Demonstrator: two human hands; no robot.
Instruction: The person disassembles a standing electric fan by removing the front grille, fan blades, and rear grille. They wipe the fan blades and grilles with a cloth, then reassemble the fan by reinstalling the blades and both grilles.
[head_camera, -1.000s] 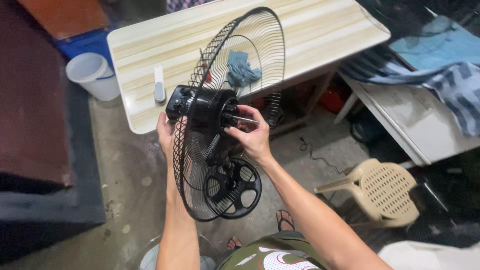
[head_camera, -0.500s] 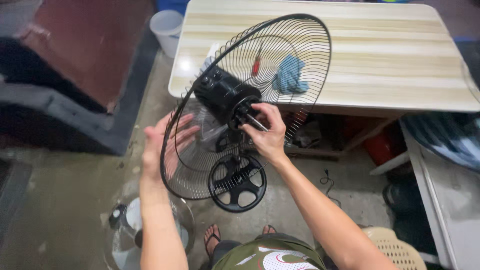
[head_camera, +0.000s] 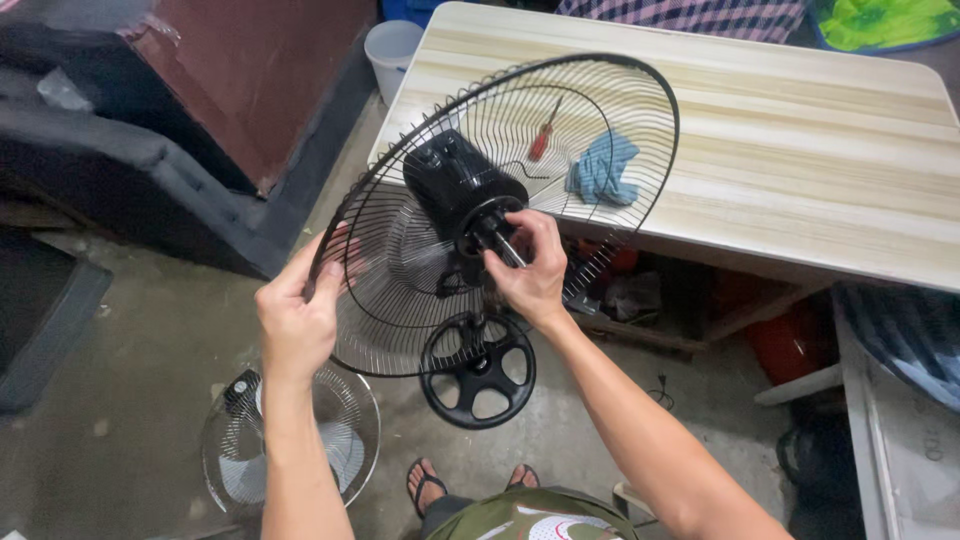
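While the pale wooden worktop carries a blue cloth and red-handled screwdriver, a black wire fan guard with its motor is held tilted before it. Left hand grips the guard's rim; right hand pinches the motor shaft.

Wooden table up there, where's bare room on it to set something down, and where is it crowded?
The wooden table is bare across its right half, from the blue rag out to the far right edge. Its left part is busier: a red-handled screwdriver and the rag lie there, with the fan guard held in front. Under the table it looks cluttered.
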